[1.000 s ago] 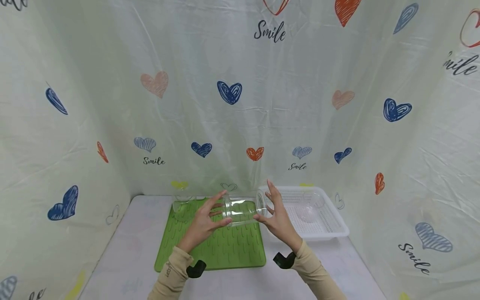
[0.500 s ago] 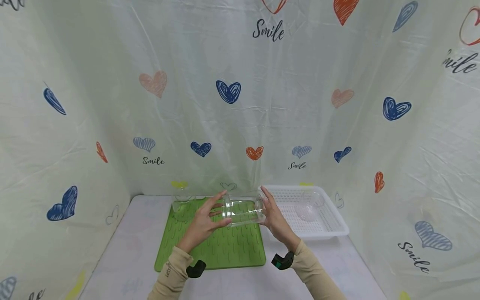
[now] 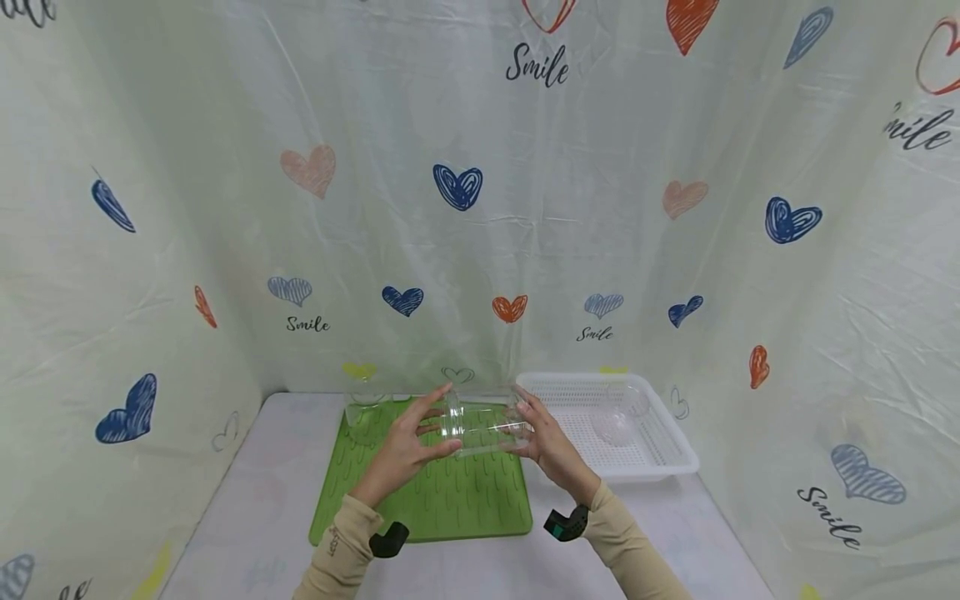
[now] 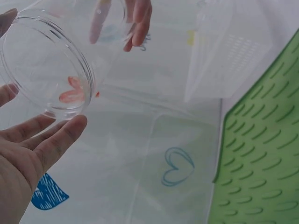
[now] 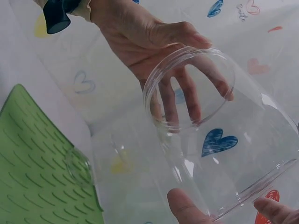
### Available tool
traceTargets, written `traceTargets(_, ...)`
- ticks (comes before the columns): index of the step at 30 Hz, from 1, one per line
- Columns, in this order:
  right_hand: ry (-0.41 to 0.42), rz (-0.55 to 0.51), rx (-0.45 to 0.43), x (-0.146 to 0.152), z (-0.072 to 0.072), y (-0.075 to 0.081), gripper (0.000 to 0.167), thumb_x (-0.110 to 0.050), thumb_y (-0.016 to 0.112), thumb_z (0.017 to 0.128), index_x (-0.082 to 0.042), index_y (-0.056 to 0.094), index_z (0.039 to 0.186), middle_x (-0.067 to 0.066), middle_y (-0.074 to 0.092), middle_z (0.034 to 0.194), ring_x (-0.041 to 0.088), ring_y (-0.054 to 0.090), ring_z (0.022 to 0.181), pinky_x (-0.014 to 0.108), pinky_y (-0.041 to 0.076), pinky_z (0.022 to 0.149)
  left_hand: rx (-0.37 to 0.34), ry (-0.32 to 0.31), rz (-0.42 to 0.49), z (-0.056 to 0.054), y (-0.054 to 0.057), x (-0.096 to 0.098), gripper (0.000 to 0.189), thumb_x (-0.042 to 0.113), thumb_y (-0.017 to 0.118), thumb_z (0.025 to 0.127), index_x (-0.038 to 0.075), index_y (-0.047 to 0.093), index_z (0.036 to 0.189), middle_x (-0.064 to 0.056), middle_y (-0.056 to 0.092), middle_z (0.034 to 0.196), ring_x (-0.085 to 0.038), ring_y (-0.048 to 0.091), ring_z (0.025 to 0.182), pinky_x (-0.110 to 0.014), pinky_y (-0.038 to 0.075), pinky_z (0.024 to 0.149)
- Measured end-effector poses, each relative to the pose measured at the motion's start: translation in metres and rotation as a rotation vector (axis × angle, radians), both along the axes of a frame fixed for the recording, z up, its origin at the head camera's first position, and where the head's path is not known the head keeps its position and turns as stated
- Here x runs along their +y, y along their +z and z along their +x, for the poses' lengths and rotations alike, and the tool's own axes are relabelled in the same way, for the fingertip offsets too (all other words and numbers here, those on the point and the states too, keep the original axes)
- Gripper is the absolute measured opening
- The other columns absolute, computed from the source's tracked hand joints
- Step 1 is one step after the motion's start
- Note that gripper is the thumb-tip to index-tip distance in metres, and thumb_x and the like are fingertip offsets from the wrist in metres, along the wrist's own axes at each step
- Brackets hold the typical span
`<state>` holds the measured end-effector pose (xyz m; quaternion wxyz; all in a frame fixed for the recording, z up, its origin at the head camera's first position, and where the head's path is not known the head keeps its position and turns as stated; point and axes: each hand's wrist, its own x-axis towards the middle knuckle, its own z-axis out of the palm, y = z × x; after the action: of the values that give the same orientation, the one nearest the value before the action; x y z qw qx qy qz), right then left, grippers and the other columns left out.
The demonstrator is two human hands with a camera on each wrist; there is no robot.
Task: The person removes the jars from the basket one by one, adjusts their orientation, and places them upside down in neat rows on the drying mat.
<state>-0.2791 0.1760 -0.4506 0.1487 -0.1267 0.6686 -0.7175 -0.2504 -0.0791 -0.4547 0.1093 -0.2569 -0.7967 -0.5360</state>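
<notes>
A clear jar [image 3: 486, 427] lies sideways in the air above a green mat [image 3: 465, 508]. My left hand [image 3: 405, 450] grips its left end, thumb on the near side and fingers on the far side. My right hand [image 3: 557, 450] holds the right end, and some of its fingers show through the clear wall. In the left wrist view, the jar's ridged, round mouth [image 4: 51, 70] sits between the left thumb and fingers. Seen from the right wrist, the left hand [image 5: 135, 32] is around that mouth, and right fingertips [image 5: 184, 205] touch the other end.
At the mat's back left corner stands another clear vessel [image 3: 366, 412]. A white perforated basket [image 3: 675, 442] is at the back right, with a clear, faintly pink item [image 3: 615, 425] inside. Heart-printed curtains [image 3: 525, 208] enclose the table's back and sides.
The right hand's spread fingers have closed in around the jar's right end and now reach further over it. The left hand and the jar stay almost in place.
</notes>
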Motion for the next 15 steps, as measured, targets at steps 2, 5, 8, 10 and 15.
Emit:
traceTargets(2, 0.004, -0.004, 0.000, 0.0003, -0.0003, -0.0002, 0.066, -0.044, 0.043, 0.101, -0.021, 0.012, 0.155, 0.029, 0.023, 0.150, 0.043, 0.044, 0.128, 0.047, 0.053, 0.094, -0.009, 0.001, -0.008, -0.0043, -0.0057, -0.0012, 0.082, 0.018, 0.074, 0.085, 0.021, 0.028, 0.152, -0.016, 0.035, 0.151, -0.041, 0.049, 0.126, -0.050, 0.049, 0.099)
traceTargets(5, 0.003, -0.010, 0.002, 0.0007, -0.0006, -0.0008, 0.063, -0.043, 0.043, 0.102, -0.022, 0.014, 0.154, 0.027, 0.025, 0.149, 0.035, 0.050, 0.123, 0.047, 0.053, 0.093, -0.019, -0.013, -0.020, -0.0067, -0.0076, -0.0030, 0.082, 0.023, 0.074, 0.085, 0.028, 0.026, 0.152, -0.012, 0.033, 0.153, -0.038, 0.049, 0.128, -0.047, 0.049, 0.100)
traceTargets(8, 0.008, -0.011, 0.013, 0.0008, -0.0003, -0.0012, 0.062, -0.042, 0.043, 0.102, -0.023, 0.015, 0.154, 0.028, 0.025, 0.148, 0.029, 0.053, 0.118, 0.047, 0.054, 0.093, -0.026, -0.021, -0.036, -0.0070, -0.0068, -0.0046, 0.083, 0.028, 0.073, 0.085, 0.034, 0.024, 0.152, -0.009, 0.031, 0.154, -0.036, 0.047, 0.130, -0.047, 0.049, 0.101)
traceTargets(10, 0.007, -0.016, 0.013, 0.0007, 0.0001, -0.0011, 0.062, -0.041, 0.044, 0.101, -0.024, 0.016, 0.153, 0.027, 0.025, 0.147, 0.030, 0.053, 0.118, 0.047, 0.054, 0.092, -0.030, -0.016, -0.045, -0.0067, -0.0062, -0.0052, 0.084, 0.032, 0.073, 0.085, 0.035, 0.023, 0.152, -0.009, 0.031, 0.154, -0.037, 0.046, 0.131, -0.049, 0.048, 0.101)
traceTargets(15, -0.008, -0.029, 0.035, 0.0012, 0.0002, 0.0001, 0.063, -0.039, 0.046, 0.101, -0.023, 0.016, 0.153, 0.028, 0.025, 0.147, 0.040, 0.047, 0.125, 0.048, 0.054, 0.092, -0.040, 0.042, -0.053, -0.0059, -0.0099, -0.0089, 0.088, 0.038, 0.075, 0.082, 0.033, 0.023, 0.153, -0.010, 0.032, 0.154, -0.039, 0.047, 0.129, -0.051, 0.048, 0.100)
